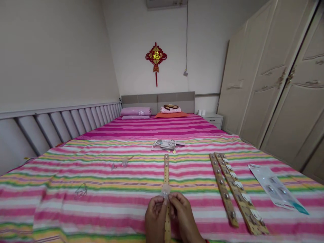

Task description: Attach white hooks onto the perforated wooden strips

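Note:
My left hand [155,216] and my right hand [182,213] are close together at the bottom middle, fingers pinched. Between the fingertips they hold a small round translucent disc [166,189] with a shiny bit at its middle; its exact kind is unclear. Beneath the hands runs a narrow yellowish strip with small holes [166,173], lying lengthwise on the striped bedspread [121,209]. A metal piece sits near the strip's far end. The fingers and disc cover part of the strip.
Right of the hands lie strips with metal pieces [222,189] and white discs [246,197], then a clear blister pack [277,189]. Crumpled packaging [165,144] lies ahead. Clear scraps [125,162] and a thin wiry tangle [81,190] are to the left.

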Demonstrator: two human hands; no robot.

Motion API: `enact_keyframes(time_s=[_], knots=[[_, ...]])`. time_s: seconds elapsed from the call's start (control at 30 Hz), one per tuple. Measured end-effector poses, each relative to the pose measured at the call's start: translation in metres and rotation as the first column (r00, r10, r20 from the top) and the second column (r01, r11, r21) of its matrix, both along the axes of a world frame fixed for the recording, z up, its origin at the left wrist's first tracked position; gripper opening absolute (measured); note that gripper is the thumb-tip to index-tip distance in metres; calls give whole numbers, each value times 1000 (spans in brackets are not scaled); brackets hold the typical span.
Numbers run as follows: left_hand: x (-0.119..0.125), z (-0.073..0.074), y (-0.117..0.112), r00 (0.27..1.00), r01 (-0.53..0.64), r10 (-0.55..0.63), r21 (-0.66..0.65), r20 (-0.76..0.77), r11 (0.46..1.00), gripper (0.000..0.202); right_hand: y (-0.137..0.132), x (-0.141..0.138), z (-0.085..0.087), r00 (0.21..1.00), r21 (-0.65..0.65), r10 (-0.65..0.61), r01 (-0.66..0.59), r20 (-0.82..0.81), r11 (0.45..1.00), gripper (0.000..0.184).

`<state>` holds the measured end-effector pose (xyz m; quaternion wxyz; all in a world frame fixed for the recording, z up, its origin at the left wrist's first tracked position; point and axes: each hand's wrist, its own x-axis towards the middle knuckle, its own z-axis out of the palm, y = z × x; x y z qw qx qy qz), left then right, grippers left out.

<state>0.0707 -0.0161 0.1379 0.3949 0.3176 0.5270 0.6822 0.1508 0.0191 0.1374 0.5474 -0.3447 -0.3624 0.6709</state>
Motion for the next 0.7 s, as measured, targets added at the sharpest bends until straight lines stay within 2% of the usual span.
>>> enact_keyframes(time_s=[0.1, 0.23, 0.4, 0.53, 0.7], knots=[[-8, -2, 3, 995, 41, -39, 19, -89, 999, 36, 14, 3, 1, 1000, 37, 23, -24, 8, 999, 32], [-28, 4, 19, 983, 41, -40, 2, -181, 999, 32, 37, 8, -7, 995, 75, 37, -44, 91, 996, 32], [-45, 5, 64, 967, 206, -222, -128, -128, 970, 31, 63, 10, -18, 970, 36, 81, -91, 229, 995, 29], [-48, -1, 97, 962, 242, -260, -181, -81, 953, 28, 87, 7, -25, 958, 41, 64, -79, 279, 996, 28], [-53, -8, 134, 947, 249, -289, -253, -137, 935, 18, 120, 0, -34, 933, 59, 24, -49, 360, 997, 20]])
